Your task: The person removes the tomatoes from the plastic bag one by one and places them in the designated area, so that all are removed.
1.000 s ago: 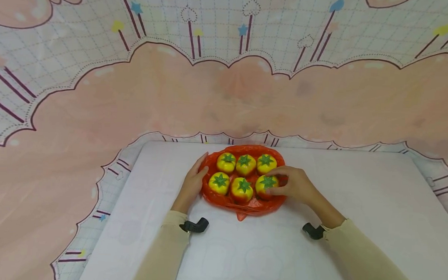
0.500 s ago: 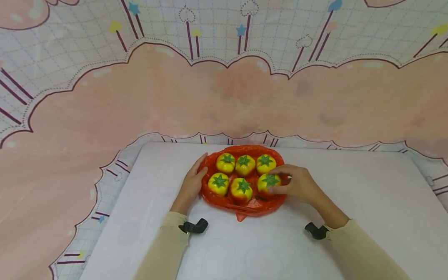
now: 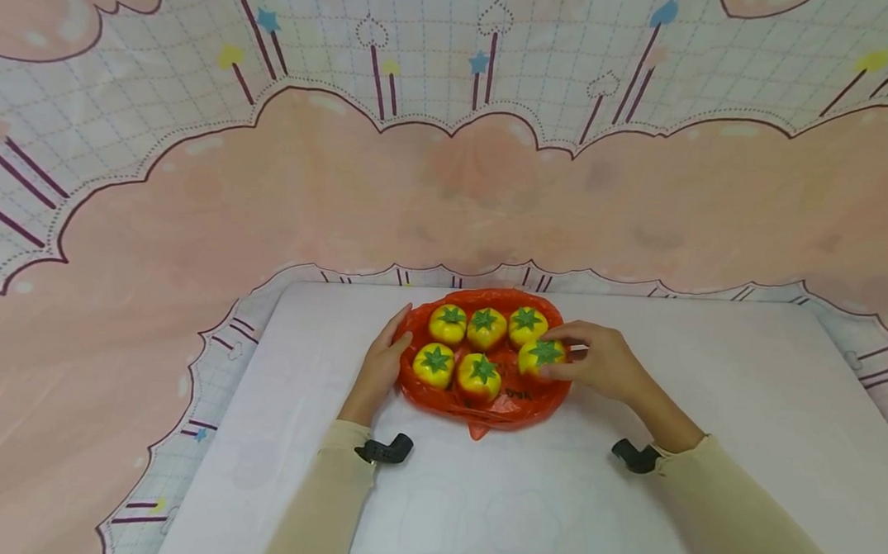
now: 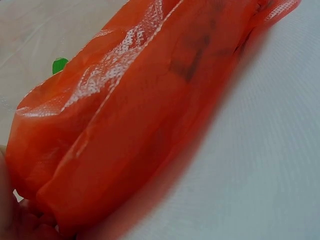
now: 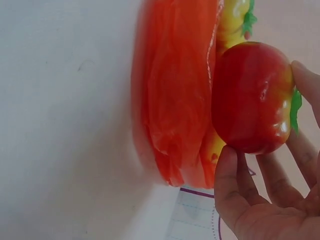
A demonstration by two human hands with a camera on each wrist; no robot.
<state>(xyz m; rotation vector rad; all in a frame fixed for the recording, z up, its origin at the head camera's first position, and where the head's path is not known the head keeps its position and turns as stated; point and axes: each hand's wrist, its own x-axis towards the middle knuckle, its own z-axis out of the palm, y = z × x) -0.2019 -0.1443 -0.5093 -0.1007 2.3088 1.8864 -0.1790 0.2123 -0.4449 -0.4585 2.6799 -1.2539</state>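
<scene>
A red plastic bag lies spread on the table like a shallow nest with its rim rolled up. Several yellow-and-red tomatoes with green star-shaped tops sit in it, such as the front middle tomato. My right hand pinches another tomato between thumb and fingers, raised above the bag's right rim. Its red underside faces the right wrist camera. At the bag's left edge my left hand holds the rim, thumb on the inner side. The left wrist view shows mostly the bag's outer wall, with the fingers largely hidden.
The bag rests near the back of a white table. Behind the table hangs a pink-and-white patterned cloth. Black wrist-worn cameras sit on the left wrist and the right wrist.
The right hand has lifted its tomato from the front right spot in the bag and moved it slightly right and up, uncovering dark print on the bag. The left hand has stayed put.
</scene>
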